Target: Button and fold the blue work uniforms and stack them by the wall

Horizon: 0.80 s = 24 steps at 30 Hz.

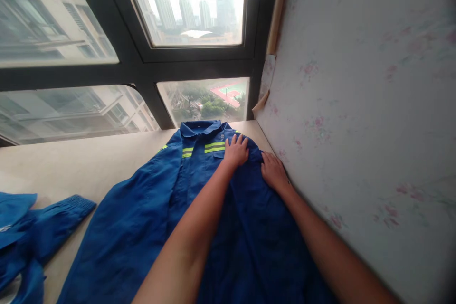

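A blue work jacket (142, 204) with yellow-green and grey reflective stripes lies spread front side up, its collar toward the window. My left hand (237, 151) rests flat on the chest near the shoulder, beside the stripe, with its fingers spread. Against the outer edge of the sleeve on the right lies my right hand (273, 170), palm down, its fingers stretched onto the cloth and nothing visibly gripped. My forearms cover part of the jacket front, and its lower end runs out of view.
The jacket lies on a pale ledge (117, 154) below a dark-framed window (199, 64). A wall with flowered paper (349, 118) rises close on the right, its paper peeling near the frame. Another blue garment (46, 228) lies at the left edge.
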Each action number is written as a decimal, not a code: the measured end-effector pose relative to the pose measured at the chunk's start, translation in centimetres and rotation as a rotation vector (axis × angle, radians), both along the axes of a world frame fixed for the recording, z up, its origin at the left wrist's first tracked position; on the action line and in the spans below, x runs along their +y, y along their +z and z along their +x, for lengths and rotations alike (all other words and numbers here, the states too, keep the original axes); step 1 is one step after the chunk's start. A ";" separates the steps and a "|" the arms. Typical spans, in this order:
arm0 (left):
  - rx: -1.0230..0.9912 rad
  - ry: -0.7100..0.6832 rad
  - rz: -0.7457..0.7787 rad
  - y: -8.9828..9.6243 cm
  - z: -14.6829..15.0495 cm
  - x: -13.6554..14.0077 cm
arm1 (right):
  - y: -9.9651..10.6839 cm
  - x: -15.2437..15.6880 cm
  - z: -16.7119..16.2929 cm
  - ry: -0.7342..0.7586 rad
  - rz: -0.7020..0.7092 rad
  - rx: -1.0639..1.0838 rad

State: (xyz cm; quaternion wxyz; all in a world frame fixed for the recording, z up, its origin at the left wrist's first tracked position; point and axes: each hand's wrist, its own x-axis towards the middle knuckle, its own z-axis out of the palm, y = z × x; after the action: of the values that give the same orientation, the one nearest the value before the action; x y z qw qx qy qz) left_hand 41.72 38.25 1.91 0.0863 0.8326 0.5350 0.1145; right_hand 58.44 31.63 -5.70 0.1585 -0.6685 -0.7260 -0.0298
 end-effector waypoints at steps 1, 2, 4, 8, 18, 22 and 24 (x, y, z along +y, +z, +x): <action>0.009 0.000 -0.012 -0.6 -0.2 1.1 | -0.2 0.1 0.1 -0.004 0.000 0.004; 0.018 0.003 -0.024 -1.1 -0.4 1.8 | -0.4 0.2 0.1 -0.010 -0.001 0.010; 0.033 0.012 -0.044 -1.9 -1.0 2.7 | -0.6 0.3 0.1 -0.027 -0.006 0.021; 0.051 0.021 -0.057 -1.4 -1.8 2.8 | -0.9 0.0 -0.1 -0.092 0.000 0.037; 0.111 0.036 0.006 2.8 -6.6 -5.1 | 1.8 -2.8 -1.3 -0.088 -0.007 0.028; 0.185 0.004 0.014 2.9 -12.9 -12.6 | 3.4 -8.1 -6.0 0.184 0.029 0.059; 0.215 0.000 0.015 2.6 -16.8 -17.1 | 3.3 -10.7 -8.7 0.342 -0.002 0.074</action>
State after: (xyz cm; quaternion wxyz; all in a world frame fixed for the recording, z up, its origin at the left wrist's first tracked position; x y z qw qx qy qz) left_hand 24.96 21.13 4.56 0.0222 0.8406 0.5404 0.0286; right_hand 49.74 20.96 -2.40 0.1871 -0.5361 -0.8229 0.0231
